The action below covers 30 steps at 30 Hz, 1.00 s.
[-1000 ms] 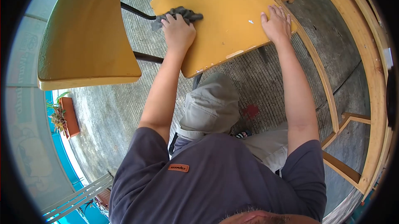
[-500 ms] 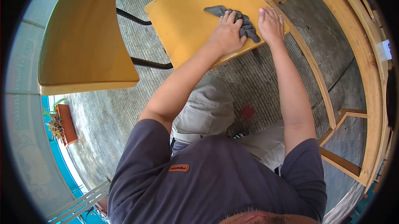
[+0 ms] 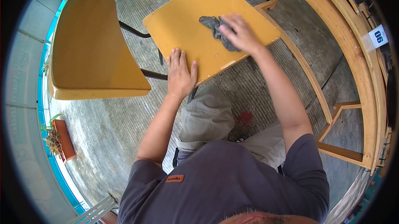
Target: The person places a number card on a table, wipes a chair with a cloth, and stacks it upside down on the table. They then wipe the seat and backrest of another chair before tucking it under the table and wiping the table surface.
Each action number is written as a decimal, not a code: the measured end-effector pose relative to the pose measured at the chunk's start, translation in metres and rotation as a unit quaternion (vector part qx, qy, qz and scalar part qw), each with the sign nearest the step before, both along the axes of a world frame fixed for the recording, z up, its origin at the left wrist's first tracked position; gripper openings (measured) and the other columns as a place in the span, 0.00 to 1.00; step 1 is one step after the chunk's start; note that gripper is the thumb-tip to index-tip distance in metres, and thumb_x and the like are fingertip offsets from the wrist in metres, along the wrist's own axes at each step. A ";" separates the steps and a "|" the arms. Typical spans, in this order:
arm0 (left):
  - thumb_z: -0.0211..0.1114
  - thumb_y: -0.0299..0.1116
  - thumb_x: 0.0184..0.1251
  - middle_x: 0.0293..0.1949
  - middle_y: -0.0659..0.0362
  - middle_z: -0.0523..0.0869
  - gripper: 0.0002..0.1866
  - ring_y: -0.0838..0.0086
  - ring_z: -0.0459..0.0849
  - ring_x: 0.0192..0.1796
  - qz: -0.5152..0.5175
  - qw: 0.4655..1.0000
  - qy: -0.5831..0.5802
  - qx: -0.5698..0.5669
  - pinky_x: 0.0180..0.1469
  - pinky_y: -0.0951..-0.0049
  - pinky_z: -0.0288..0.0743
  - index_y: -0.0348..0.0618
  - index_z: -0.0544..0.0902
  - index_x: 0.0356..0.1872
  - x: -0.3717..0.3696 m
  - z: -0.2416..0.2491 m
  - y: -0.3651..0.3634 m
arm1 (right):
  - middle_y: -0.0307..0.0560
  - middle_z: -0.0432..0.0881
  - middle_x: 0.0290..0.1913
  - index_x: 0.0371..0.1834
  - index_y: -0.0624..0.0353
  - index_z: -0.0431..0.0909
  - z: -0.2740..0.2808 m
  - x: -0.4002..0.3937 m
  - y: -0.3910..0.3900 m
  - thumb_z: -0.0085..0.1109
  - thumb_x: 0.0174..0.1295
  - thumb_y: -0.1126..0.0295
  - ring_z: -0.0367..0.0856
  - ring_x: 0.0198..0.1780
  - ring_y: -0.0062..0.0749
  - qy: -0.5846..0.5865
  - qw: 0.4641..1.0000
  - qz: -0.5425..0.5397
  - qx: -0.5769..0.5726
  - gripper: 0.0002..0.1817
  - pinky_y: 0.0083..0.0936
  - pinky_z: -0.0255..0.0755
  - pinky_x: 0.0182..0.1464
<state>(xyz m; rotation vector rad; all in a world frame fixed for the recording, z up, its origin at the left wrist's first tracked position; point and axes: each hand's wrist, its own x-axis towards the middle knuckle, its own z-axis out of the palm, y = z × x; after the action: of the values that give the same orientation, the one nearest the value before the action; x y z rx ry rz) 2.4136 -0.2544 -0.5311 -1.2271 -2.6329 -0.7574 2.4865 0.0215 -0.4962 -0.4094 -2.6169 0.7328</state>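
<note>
A yellow wooden chair (image 3: 178, 18) with a curved backrest (image 3: 89, 49) stands in front of me, its seat worn and chipped along the near edge. On the seat lies a crumpled dark grey cloth (image 3: 216, 28). My right hand (image 3: 241, 33) is over the cloth's right side, fingers stretched out and slightly blurred; how firmly it presses cannot be made out. Flat on the seat's near left corner, beside the backrest, rests my left hand (image 3: 181, 74), its fingers extended and holding nothing.
A curved wooden frame (image 3: 347, 37) bends around the right side, with a white tag (image 3: 378, 37) marked 06. To the left, a planter (image 3: 63, 140) with plants sits on the ribbed concrete floor (image 3: 112, 116). A red stain (image 3: 246, 118) marks the floor near my legs.
My left hand has left the cloth and moved to the seat's near left corner. My right hand has moved left from the seat's right edge onto the cloth.
</note>
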 end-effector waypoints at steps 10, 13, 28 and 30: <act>0.52 0.45 0.78 0.73 0.33 0.67 0.32 0.44 0.58 0.80 0.019 1.000 0.019 -0.001 0.82 0.48 0.46 0.23 0.70 0.68 0.001 0.005 -0.001 | 0.38 0.65 0.80 0.73 0.41 0.74 -0.017 -0.011 0.035 0.46 0.77 0.57 0.57 0.82 0.43 -0.121 0.968 -0.130 0.176 0.23 0.48 0.47 0.83; 0.53 0.44 0.77 0.72 0.33 0.68 0.31 0.44 0.59 0.80 0.014 0.999 0.018 0.026 0.82 0.49 0.47 0.22 0.71 0.66 0.002 0.000 0.000 | 0.43 0.66 0.79 0.76 0.43 0.71 -0.019 -0.026 0.034 0.45 0.77 0.57 0.59 0.81 0.44 -0.105 0.971 -0.160 0.143 0.25 0.46 0.50 0.82; 0.59 0.39 0.73 0.69 0.29 0.68 0.29 0.39 0.60 0.77 0.056 0.997 0.007 0.057 0.81 0.46 0.49 0.20 0.70 0.64 0.006 0.011 0.012 | 0.44 0.71 0.75 0.69 0.50 0.76 -0.026 -0.068 0.038 0.55 0.73 0.62 0.64 0.78 0.47 -0.019 0.979 -0.027 0.200 0.22 0.57 0.54 0.78; 0.60 0.39 0.73 0.69 0.30 0.67 0.30 0.39 0.60 0.78 0.055 0.997 -0.005 0.053 0.81 0.45 0.49 0.20 0.70 0.63 0.006 0.014 0.013 | 0.45 0.69 0.77 0.71 0.50 0.74 -0.049 -0.112 0.101 0.55 0.73 0.60 0.62 0.79 0.46 -0.004 0.968 -0.152 0.199 0.24 0.57 0.53 0.79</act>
<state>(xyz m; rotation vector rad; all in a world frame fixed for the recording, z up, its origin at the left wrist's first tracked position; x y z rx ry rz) 2.4194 -0.2415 -0.5176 -1.0445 -2.6053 -0.8723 2.3747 0.1228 -0.5448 -0.6679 -2.5396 0.0995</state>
